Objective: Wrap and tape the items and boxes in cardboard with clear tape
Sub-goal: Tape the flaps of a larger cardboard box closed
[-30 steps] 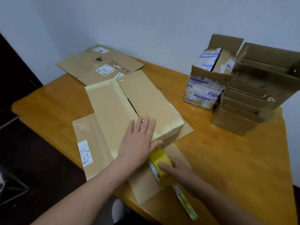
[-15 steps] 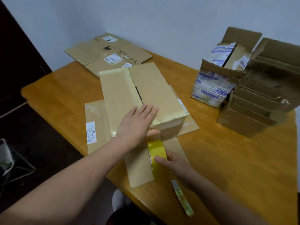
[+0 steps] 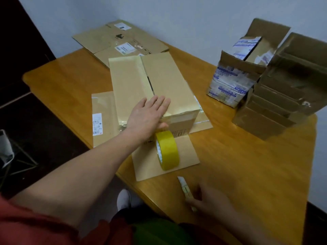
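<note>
I am looking at the cardboard-wrapped box point(image 3: 164, 82) lying in the middle of the table point(image 3: 247, 165), its long side running toward the far edge. It is sitting on a flat cardboard sheet point(image 3: 104, 106) whose flaps are sticking out at the left and near sides. The left hand point(image 3: 148, 117) is pressing on the box's near end, fingers straight and together, the thumb hanging over the near edge. The roll of yellow tape point(image 3: 168, 151) is standing on its rim on the near flap, just beside that thumb. The right hand point(image 3: 210, 200) is lying at the table's near edge over the lower end of a small cutter point(image 3: 183, 186); blur is keeping me from telling whether the fingers are gripping it. Flattened cartons point(image 3: 120, 39) are lying at the far left corner. An open carton of printed packets point(image 3: 233, 80) and a stack of cardboard boxes point(image 3: 283, 99) are standing along the right edge.
</note>
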